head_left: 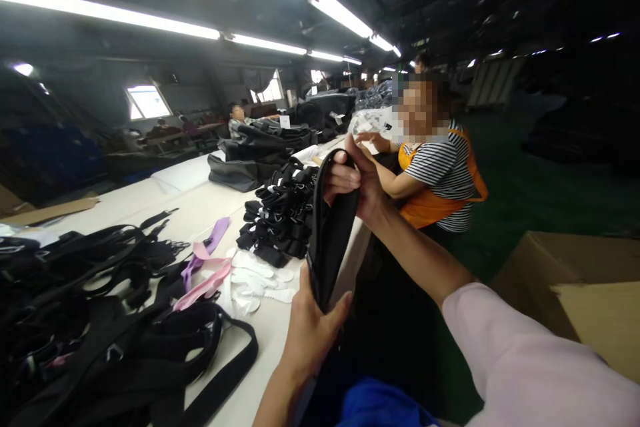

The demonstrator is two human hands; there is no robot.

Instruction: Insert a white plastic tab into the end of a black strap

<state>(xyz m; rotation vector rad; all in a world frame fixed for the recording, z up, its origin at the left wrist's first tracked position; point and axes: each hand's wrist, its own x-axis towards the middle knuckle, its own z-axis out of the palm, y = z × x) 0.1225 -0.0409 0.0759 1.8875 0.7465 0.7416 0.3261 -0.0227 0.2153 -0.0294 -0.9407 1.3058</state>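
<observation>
I hold a black padded strap piece (330, 227) upright in front of me, above the edge of a long white table (195, 213). My left hand (313, 330) grips its lower end from below. My right hand (355, 180), on a pink-sleeved arm, pinches its curved top end. Just left of it lies a pile of black straps with metal buckles (280, 213). Small white fabric pieces (255, 283) lie on the table under the strap piece.
A tangle of black webbing straps (100, 320) and pink and purple ribbons (207, 267) cover the near left. Dark bags (260, 147) are heaped farther along the table. A person in a striped shirt and orange apron (440, 180) works beyond. Cardboard boxes (575, 293) stand at right.
</observation>
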